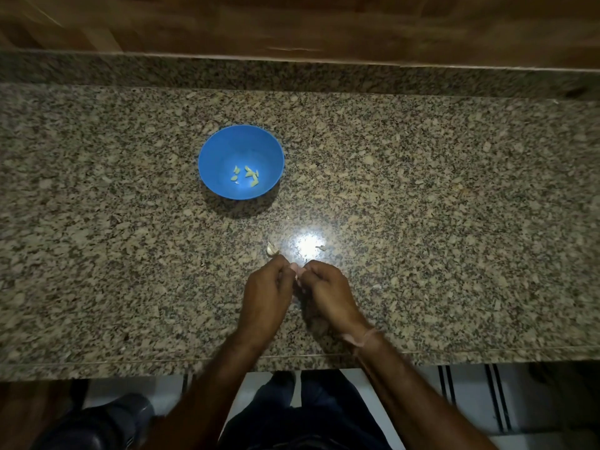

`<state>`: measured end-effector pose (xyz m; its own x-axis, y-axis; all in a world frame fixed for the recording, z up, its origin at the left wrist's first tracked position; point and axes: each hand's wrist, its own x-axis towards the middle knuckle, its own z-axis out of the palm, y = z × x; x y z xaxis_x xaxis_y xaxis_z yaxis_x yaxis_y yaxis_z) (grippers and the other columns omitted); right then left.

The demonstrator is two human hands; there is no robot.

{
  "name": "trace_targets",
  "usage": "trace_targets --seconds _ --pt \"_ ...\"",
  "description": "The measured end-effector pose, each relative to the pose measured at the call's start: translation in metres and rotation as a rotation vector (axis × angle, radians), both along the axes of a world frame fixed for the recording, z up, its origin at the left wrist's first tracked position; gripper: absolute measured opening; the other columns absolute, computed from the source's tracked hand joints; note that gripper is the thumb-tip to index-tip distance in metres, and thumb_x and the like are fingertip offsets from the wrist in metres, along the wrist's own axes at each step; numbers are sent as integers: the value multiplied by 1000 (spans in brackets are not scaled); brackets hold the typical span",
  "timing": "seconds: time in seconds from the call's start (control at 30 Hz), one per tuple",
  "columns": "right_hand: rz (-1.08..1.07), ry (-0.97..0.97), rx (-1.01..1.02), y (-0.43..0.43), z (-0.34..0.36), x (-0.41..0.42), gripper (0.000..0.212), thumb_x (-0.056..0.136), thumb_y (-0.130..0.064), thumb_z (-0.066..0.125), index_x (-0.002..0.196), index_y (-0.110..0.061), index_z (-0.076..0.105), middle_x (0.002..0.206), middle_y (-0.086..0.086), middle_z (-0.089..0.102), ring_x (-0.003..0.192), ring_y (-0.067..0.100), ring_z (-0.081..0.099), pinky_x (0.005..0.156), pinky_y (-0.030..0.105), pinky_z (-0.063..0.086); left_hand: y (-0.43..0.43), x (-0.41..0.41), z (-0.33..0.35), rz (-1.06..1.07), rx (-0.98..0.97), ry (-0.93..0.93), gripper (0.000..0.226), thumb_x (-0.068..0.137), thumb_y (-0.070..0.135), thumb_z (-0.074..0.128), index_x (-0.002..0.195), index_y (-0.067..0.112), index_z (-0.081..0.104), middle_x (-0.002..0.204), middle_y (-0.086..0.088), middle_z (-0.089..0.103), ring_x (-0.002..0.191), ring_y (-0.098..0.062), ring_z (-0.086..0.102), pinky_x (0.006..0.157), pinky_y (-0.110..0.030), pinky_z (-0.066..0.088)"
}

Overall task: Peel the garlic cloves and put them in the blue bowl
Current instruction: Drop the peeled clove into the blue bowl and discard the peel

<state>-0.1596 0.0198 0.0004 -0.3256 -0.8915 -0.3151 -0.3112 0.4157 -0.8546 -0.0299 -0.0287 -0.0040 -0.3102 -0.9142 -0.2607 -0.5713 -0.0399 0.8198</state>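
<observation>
Left grip (266, 292) & right grip (324, 293) are both pinching one garlic clove (297, 271) btwn them, just over the surface (454, 190). Blue bowl (207, 157) is sitting ahead, slightly left, so left grip's nearer. Clove's long axis: can't tell.

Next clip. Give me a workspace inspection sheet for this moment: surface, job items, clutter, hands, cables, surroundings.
Surface: speckled granite counter, one glare spot.
Job's things: blue bowl holds several peeled cloves; one garlic piece lies on the counter near the hands.
Clutter: small skin scrap at the glare's right edge.
Grippers: left hand and right hand pinch a garlic clove between them, mostly hidden.
Cables: nothing seen.
Surroundings: wooden wall behind; tiled floor below the counter edge.
</observation>
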Motion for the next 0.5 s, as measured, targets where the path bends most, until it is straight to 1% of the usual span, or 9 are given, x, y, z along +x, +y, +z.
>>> trace_targets --seconds 0.03,0.07,0.13,0.2,0.27,0.3,0.33,0.37,0.5 --pt "-23 -73 53 -1 -3 1 34 102 -9 56 68 -14 56 63 2 50 62 17 46 61 31 40 3 1 -1 -23 -105 -35 32 108 28 53 77 19 53 62 5 54 56 -14 50 53 -32 37" --pt "-91 -227 131 -4 -1 2 33 101 -6 56 68 -13 58 63 4 49 60 17 43 59 32 37 3 2 0 -35 -174 -42 29 108 27 54 81 18 55 66 3 56 60 -16 54 55 -34 40" --pt "-134 -250 139 -4 4 7 31 101 -8 57 71 -13 58 65 4 50 62 18 44 58 32 35 5 1 0 -14 -164 -23 26 107 28 56 82 19 60 68 3 62 63 -18 60 57 -35 45" --pt "-44 -13 -94 3 2 7 29 104 -14 56 75 -14 55 70 -1 53 70 17 49 64 32 39 0 -1 -2 166 139 125 31 104 30 63 76 16 65 65 1 67 60 -21 61 54 -31 46" --pt "145 345 -250 7 -8 -1 24 103 -16 54 80 -15 54 75 -3 52 75 17 48 67 34 37 -4 -1 -3 363 522 315 33 101 28 67 73 11 69 62 -6 65 55 -20 55 51 -27 42" --pt "194 429 -288 5 -10 -2 21 102 -15 55 81 -14 55 76 -3 52 76 18 47 68 34 36 -5 -1 -3 388 602 348 33 100 27 68 73 8 70 62 -8 65 54 -19 54 51 -26 42" --pt "184 434 -304 5 -12 -1 20 102 -15 57 81 -15 57 77 -2 53 77 18 48 67 36 39 -5 0 -3 372 599 343 33 100 27 69 74 7 71 63 -9 67 53 -17 55 51 -25 44" --pt "133 382 -301 5 -12 0 20 101 -15 60 82 -15 60 77 -3 57 76 18 52 67 37 43 -5 1 -2 353 567 331 32 100 26 69 75 7 72 65 -9 69 53 -16 58 53 -26 48" --pt "-174 -161 -158 7 -5 4 11 95 -13 75 84 -14 75 79 1 75 78 24 72 72 38 60 -1 4 2 357 424 356 14 99 13 70 90 3 74 73 -11 76 63 -15 67 59 -27 57"
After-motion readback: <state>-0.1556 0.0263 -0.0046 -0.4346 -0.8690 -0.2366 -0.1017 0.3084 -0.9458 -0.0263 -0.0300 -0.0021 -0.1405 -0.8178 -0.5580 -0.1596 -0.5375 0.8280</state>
